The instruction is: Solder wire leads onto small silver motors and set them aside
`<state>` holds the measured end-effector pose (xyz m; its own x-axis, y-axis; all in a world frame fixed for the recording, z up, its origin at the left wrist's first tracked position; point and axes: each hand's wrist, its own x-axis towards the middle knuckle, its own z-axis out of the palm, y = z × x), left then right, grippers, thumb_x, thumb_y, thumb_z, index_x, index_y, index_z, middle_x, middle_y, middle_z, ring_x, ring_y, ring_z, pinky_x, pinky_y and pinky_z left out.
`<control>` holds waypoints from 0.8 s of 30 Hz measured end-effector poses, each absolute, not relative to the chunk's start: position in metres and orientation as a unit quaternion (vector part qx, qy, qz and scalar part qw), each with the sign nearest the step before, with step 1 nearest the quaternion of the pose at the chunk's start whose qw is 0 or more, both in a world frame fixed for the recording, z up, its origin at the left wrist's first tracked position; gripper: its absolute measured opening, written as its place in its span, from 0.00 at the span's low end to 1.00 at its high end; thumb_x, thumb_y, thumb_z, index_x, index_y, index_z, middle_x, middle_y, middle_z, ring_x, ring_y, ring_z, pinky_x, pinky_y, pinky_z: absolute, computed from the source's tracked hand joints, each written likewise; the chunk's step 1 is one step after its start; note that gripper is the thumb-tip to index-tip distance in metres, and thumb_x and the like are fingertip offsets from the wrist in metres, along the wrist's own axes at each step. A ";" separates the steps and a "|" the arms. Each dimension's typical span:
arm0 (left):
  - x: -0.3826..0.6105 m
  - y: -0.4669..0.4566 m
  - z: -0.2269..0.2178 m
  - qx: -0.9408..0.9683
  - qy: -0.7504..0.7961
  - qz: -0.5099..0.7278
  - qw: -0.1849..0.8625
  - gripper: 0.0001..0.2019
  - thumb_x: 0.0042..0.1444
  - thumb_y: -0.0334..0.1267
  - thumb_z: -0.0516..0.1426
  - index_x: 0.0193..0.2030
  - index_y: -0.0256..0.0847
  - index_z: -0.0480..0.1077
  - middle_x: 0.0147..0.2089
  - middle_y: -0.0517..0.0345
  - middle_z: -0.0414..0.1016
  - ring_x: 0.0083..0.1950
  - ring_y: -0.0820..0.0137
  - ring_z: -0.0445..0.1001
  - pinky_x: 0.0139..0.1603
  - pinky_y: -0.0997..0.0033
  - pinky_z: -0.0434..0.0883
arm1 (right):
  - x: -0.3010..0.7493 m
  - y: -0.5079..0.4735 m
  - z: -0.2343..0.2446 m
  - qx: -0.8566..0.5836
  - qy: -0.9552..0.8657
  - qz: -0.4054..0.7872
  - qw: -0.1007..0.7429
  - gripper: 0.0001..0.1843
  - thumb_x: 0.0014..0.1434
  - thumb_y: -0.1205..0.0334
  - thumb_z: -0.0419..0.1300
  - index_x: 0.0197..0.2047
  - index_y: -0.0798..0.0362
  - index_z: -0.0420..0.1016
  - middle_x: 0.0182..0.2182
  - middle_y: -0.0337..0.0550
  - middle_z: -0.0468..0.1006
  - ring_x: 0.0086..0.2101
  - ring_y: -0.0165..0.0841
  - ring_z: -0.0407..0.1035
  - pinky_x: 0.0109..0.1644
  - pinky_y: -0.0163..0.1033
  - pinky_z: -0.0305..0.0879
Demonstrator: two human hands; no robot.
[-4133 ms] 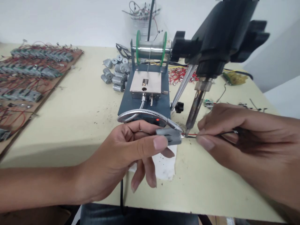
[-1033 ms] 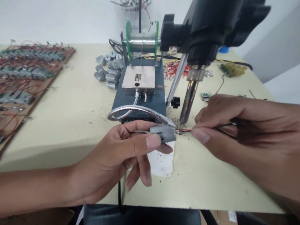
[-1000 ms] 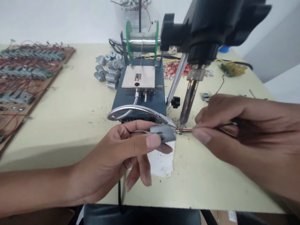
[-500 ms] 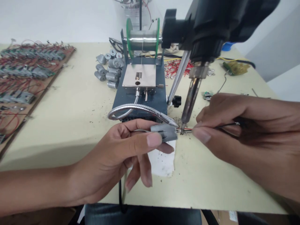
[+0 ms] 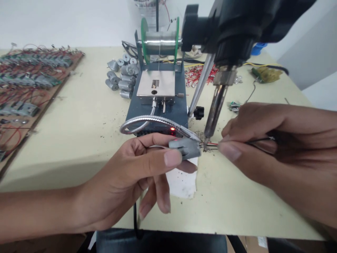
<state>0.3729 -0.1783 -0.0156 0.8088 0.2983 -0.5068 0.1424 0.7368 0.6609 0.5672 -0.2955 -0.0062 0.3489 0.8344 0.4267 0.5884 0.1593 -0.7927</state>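
Between the thumb and fingers of my left hand is a small grey motor, its terminal end facing right. My right hand pinches thin red and black wires that run left toward the motor's end; the black one's tail sticks out past the fingers. The tip of a stand-mounted soldering iron comes down from above at the wires, close to the motor terminals. A metal feed tube curves from the solder feeder to the same spot. Whether the wires touch the terminals I cannot tell.
A solder spool tops the feeder. Several grey motors are piled to its left, red wires behind it. A board of wired motors fills the left side. A white paper lies under my left hand.
A red light now shows on the front of the feeder. The motor and both hands have shifted very slightly to the right; both grips are unchanged.
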 end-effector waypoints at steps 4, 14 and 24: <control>0.372 -0.179 -0.014 0.358 0.308 0.050 0.880 0.09 0.57 0.43 0.70 0.42 0.43 0.82 0.41 0.56 0.87 0.16 0.83 0.71 0.15 0.91 0.66 | 0.568 -0.294 -0.007 -0.629 -0.565 0.122 0.519 0.08 0.57 0.68 0.71 0.28 0.47 0.80 0.21 0.34 0.70 0.21 0.28 0.57 0.21 0.40 0.55; 0.372 -0.179 -0.019 0.369 0.319 0.052 0.871 0.12 0.56 0.45 0.71 0.42 0.43 0.82 0.30 0.60 0.84 0.16 0.82 0.71 0.16 0.91 0.66 | 0.568 -0.295 -0.009 -0.620 -0.582 0.107 0.515 0.08 0.56 0.72 0.71 0.28 0.52 0.80 0.21 0.33 0.72 0.23 0.25 0.59 0.23 0.39 0.57; 0.372 -0.178 -0.016 0.378 0.319 0.043 0.868 0.12 0.57 0.46 0.71 0.42 0.43 0.80 0.41 0.58 0.87 0.17 0.84 0.72 0.16 0.89 0.64 | 0.570 -0.294 -0.009 -0.623 -0.577 0.111 0.516 0.09 0.55 0.72 0.72 0.28 0.51 0.80 0.21 0.34 0.72 0.23 0.25 0.59 0.23 0.39 0.56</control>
